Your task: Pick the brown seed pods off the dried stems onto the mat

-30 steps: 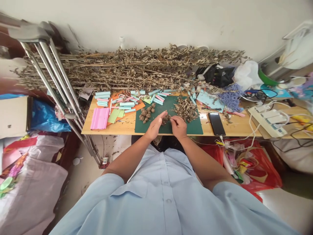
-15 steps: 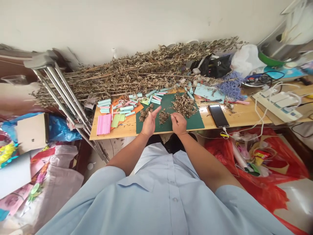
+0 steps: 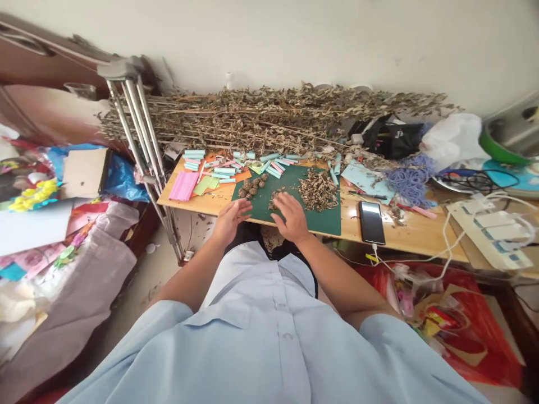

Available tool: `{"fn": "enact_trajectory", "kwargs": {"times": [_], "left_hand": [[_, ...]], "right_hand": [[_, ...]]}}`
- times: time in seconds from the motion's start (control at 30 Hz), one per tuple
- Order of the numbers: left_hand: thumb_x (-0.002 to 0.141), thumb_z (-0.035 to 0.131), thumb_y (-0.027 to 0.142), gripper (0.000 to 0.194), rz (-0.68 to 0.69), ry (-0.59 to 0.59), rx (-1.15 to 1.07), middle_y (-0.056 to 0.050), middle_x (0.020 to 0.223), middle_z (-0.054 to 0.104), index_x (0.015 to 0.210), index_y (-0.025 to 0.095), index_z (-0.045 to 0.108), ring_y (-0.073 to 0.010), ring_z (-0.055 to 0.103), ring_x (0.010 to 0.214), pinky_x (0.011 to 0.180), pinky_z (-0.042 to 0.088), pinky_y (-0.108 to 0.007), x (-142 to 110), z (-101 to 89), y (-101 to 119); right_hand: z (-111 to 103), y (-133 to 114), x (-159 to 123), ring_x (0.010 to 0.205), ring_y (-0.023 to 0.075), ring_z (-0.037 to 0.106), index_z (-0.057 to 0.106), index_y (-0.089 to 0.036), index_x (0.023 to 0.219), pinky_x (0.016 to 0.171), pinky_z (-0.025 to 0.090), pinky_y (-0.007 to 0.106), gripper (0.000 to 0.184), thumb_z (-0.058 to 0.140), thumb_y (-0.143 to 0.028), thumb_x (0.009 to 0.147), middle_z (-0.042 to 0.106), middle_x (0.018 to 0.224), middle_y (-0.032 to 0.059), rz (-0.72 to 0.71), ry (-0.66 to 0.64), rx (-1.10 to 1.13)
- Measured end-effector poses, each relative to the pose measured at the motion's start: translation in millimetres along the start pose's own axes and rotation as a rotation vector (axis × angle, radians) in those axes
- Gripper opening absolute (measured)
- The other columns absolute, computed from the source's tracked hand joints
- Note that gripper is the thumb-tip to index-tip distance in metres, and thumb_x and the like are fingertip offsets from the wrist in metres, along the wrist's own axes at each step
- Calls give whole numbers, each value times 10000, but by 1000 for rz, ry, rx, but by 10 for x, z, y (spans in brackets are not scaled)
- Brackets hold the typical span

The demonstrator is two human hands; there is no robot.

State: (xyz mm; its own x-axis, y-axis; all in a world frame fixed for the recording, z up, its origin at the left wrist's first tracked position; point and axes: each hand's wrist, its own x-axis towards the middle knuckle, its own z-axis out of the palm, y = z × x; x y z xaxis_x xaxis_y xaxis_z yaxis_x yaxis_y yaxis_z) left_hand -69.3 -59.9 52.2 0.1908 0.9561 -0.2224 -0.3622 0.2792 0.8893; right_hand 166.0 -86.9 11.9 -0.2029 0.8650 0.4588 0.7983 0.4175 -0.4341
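My right hand (image 3: 290,216) lies palm down on the green cutting mat (image 3: 324,219), fingers spread over a small clump of dried leaves (image 3: 274,197). My left hand (image 3: 231,217) hovers at the table's front edge, fingers apart and holding nothing. Just beyond it sit several small brown leaf balls (image 3: 251,188). A larger pile of dried leaves (image 3: 316,189) lies on the mat to the right of my right hand.
Rolled teal and pink paper tubes (image 3: 219,170) and pink paper (image 3: 184,186) cover the table's left. Dried branches (image 3: 269,115) lie along the wall. A phone (image 3: 371,220), power strip (image 3: 490,233), crutches (image 3: 143,140) and red bags (image 3: 458,320) surround the table.
The camera view swung left. Both hands let go of the leaf clump; my left hand drew back to the table edge and my right hand flattened over the clump.
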Motion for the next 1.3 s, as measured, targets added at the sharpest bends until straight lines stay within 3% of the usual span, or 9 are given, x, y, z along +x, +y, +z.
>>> {"fn": "enact_trajectory", "kwargs": {"times": [0.1,0.17,0.3,0.43,0.57,0.73,1.07,1.3], "left_hand": [[844,722,512,476,-95,101,73,-156,1020,756,1115,122,679,-266,745,909,817,562,-394,-317,-329,-101],[833,724,533,500,-167,149,91,-150,919,755,1080,101,675,-257,745,812,768,559,-387,-559,-457,-236],[807,739,545,508,-231,270,62,-136,889,751,1052,106,666,-232,737,766,724,549,-353,-922,-542,-528],[803,743,550,497,-271,326,32,-124,870,748,1030,114,668,-211,730,737,711,544,-335,-1041,-519,-690],[796,751,560,499,-276,298,8,-114,855,747,1011,117,669,-204,727,720,697,541,-324,-1010,-481,-726],[782,766,577,514,-327,167,91,-118,842,749,989,117,669,-194,719,684,664,532,-310,-848,-438,-646],[792,778,556,494,-353,-177,158,-118,842,743,989,113,680,-198,726,695,703,555,-337,-267,-145,-410],[825,752,550,471,-354,-279,98,-115,857,746,1005,120,681,-193,731,704,687,549,-315,-95,-4,-401]], "right_hand": [[-20,158,250,1512,377,295,430,-129,1536,1195,322,566,750,490,-618,971,321,1644,197,89,-101,-129],[1,186,439,1477,410,310,401,-146,1552,1157,339,579,819,472,-693,946,317,1639,203,89,-224,-206],[56,201,672,1355,426,402,378,-177,1559,1056,399,559,883,399,-786,920,395,1563,221,78,-424,-338],[85,251,680,1253,394,457,379,-132,1542,1001,433,490,900,352,-793,932,487,1433,239,53,-498,-401],[141,268,633,1179,366,471,499,-99,1407,962,450,459,785,352,-734,968,552,1292,231,4,-447,-400],[262,282,643,1087,345,486,599,-118,1174,866,476,438,573,364,-617,1019,578,1161,214,-1,-393,-367],[398,362,732,1033,326,511,588,-113,1127,858,446,419,380,341,-396,1065,599,1118,215,60,-425,-376],[456,425,753,974,309,556,591,-101,1116,847,417,399,359,319,-331,1069,631,1091,208,98,-479,-429]]}}
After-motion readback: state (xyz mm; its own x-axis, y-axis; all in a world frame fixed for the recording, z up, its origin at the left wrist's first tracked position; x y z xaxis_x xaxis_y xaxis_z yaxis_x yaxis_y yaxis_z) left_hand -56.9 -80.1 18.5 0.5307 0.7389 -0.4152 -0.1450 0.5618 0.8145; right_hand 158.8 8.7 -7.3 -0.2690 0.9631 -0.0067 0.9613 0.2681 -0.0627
